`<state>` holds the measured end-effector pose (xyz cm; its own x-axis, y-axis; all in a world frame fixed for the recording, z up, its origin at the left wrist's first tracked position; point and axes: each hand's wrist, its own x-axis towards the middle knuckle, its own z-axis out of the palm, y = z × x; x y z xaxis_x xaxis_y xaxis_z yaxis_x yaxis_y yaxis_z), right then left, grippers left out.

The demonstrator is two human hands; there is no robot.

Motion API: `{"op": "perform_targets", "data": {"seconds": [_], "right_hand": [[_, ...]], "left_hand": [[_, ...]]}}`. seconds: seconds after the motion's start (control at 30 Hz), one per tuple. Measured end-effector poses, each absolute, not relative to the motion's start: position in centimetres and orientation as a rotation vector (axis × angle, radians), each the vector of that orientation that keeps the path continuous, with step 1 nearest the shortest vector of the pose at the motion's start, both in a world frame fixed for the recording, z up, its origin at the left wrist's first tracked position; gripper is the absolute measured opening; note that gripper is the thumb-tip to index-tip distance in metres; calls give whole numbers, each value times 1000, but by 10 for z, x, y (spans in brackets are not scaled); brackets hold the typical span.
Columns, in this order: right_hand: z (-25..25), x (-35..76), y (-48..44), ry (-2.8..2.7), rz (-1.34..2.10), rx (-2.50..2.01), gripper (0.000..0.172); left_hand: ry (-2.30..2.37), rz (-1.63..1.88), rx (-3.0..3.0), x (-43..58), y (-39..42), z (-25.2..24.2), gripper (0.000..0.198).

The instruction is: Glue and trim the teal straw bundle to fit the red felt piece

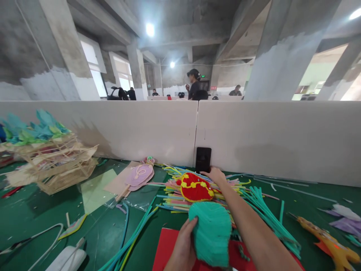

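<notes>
My left hand [184, 241] is closed on a rounded teal panel of pipe cleaners laid side by side [213, 233], with the thumb over its left edge. My right hand [216, 175] reaches forward to a black phone [203, 160] that stands upright against the partition. Its fingers are at the phone's lower right corner, some of them hidden. Between the hands lies a red oval piece with yellow trim [196, 187], resting on a pile of many-coloured pipe cleaners [175, 201]. Red sheet [165, 244] lies under the teal panel.
A pale partition [141, 124] closes off the green table [113, 233]. Teal pipe cleaners [270, 214] and an orange glue gun [324, 237] lie right. Purple fan shapes [139, 175], a wooden stick model [64, 169] and a white power strip [67, 258] are left. People are beyond.
</notes>
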<state>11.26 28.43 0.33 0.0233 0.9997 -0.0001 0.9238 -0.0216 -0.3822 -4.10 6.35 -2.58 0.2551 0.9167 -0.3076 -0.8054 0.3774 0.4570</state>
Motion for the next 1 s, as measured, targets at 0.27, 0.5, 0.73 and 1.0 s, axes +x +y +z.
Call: {"op": "perform_targets", "data": {"seconds": [0.27, 0.5, 0.73, 1.0], "right_hand": [[1, 114, 285, -1978, 414, -2029, 67], [2, 113, 284, -2011, 415, -2006, 63], [25, 121, 277, -2096, 311, -1922, 57], [46, 146, 172, -2294, -16, -1562, 45]], "left_hand": [[593, 1197, 189, -41, 63, -25, 40], [574, 1201, 195, -40, 62, -22, 34], [597, 1196, 145, -40, 64, -23, 35], [616, 1201, 129, -40, 65, -23, 36]]}}
